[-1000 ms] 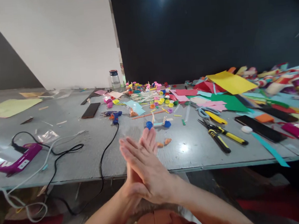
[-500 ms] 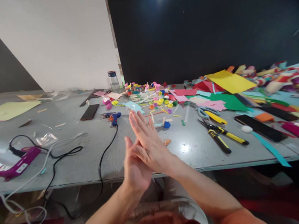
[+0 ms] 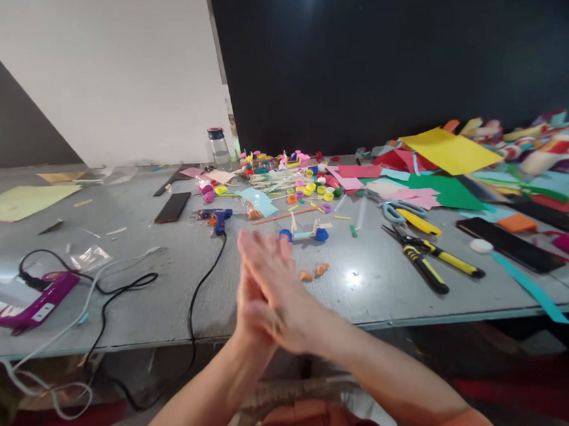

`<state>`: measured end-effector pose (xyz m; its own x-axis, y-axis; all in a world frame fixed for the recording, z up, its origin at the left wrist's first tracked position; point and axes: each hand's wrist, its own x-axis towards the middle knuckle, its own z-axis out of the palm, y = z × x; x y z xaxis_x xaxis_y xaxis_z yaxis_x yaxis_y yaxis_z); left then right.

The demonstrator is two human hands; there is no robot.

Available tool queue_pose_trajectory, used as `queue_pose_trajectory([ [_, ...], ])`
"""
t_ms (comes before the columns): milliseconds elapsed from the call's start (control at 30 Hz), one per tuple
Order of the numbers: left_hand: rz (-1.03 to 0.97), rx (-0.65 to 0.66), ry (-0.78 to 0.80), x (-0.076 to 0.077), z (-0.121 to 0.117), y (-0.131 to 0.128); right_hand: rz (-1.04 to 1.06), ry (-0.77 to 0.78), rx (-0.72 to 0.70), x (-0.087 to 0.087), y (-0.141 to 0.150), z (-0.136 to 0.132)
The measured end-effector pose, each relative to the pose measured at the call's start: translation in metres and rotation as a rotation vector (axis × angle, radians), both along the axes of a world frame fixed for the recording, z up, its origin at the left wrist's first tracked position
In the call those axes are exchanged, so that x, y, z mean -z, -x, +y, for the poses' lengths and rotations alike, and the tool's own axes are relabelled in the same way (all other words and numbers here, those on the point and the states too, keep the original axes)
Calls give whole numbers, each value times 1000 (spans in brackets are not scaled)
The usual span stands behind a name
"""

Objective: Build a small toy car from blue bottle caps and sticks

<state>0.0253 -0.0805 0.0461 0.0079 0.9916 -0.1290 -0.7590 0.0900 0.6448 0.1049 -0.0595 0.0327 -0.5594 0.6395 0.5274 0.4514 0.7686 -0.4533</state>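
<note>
My left hand (image 3: 249,311) and my right hand (image 3: 285,298) are pressed palm to palm above the front part of the table. Their fingers are stretched out, pointing away from me, and slightly smeared by motion. Whatever may lie between the palms is hidden. Just right of my fingers lie two small orange-brown lumps (image 3: 321,268). Beyond the fingertips stands a small piece with blue round ends (image 3: 321,234) and a light blue bar. A blue glue gun (image 3: 222,219) rests left of my fingertips, its black cord running toward the front edge.
Pliers (image 3: 418,255) with yellow-black handles and scissors (image 3: 393,213) lie to the right. Coloured paper (image 3: 450,150) is piled behind them. Small colourful caps and sticks spread across the back. At left are a purple power strip (image 3: 50,300), cables and a dark phone-like slab (image 3: 172,207).
My hands stay together, but the right has shifted over the left, so the palms line up more closely. The view has tilted down slightly, and both orange-brown lumps now show.
</note>
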Motion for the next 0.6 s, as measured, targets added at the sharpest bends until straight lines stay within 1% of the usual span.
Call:
queue_pose_trajectory([
  [33,-36,20,17,2,-1,-2,0,-14,119,-1,-2,7],
  [67,-73,50,66,5,-2,-3,4,-6,209,-2,-5,15],
  [133,-139,116,151,10,-2,-5,15,29,338,-1,-20,32],
  [167,-164,148,177,13,-1,-4,34,20,386,0,-30,38],
  [200,-186,170,181,15,0,-2,60,4,399,4,-41,43],
  [233,-202,185,175,17,1,1,80,-4,378,8,-53,46],
  [300,-217,200,174,20,4,5,98,18,370,20,-77,47],
  [400,-193,167,199,23,9,9,-85,51,385,38,-105,40],
  [500,-91,87,161,28,16,10,-284,64,376,49,-116,33],
  [600,76,39,40,33,28,19,-335,62,381,52,-117,30],
])
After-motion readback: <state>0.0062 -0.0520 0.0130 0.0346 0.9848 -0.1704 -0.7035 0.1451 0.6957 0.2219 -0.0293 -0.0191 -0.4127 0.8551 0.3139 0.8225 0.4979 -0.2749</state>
